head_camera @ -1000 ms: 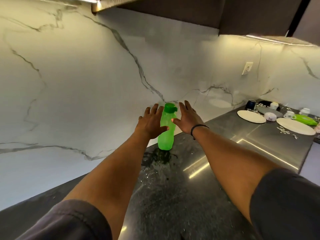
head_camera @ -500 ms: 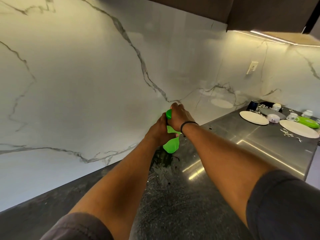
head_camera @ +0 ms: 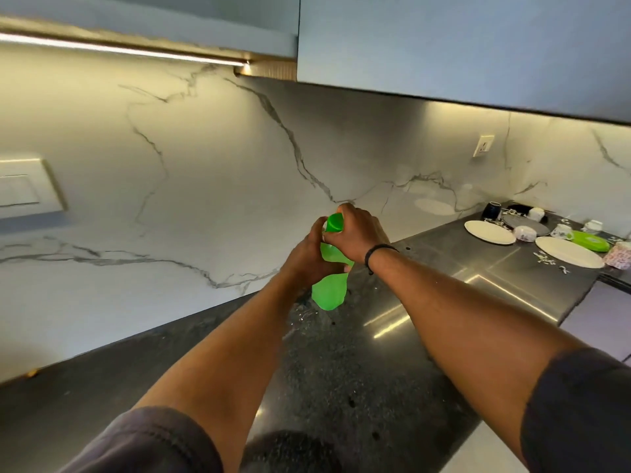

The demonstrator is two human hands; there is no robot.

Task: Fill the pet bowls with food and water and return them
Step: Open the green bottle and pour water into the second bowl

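Two dark sleeves are seen at the bottom edge, with bare forearms stretched forward over a black speckled countertop. Strip-light reflections are noted on its polished surface to the right.

A green plastic bottle is held near the back of the countertop, close to the wall, tilted with its base toward the viewer. Whether the base touches the counter cannot be told. The left hand is wrapped around the bottle's middle from the left, fingers closed on the body. The right hand is set over the neck, fingers curled and clamped around the green cap. A black band is worn on the right wrist.

Behind the hands, a white marble backsplash with grey veins is recorded, and a pale switch plate at far left. A white wall socket is mounted further right. Blue-grey upper cabinets hang above, lit along the underside.

At the far right end of the counter, well apart from the bottle, crockery is laid out: two white plates, a grey plate, a green lid, several small patterned cups and a dark mug.
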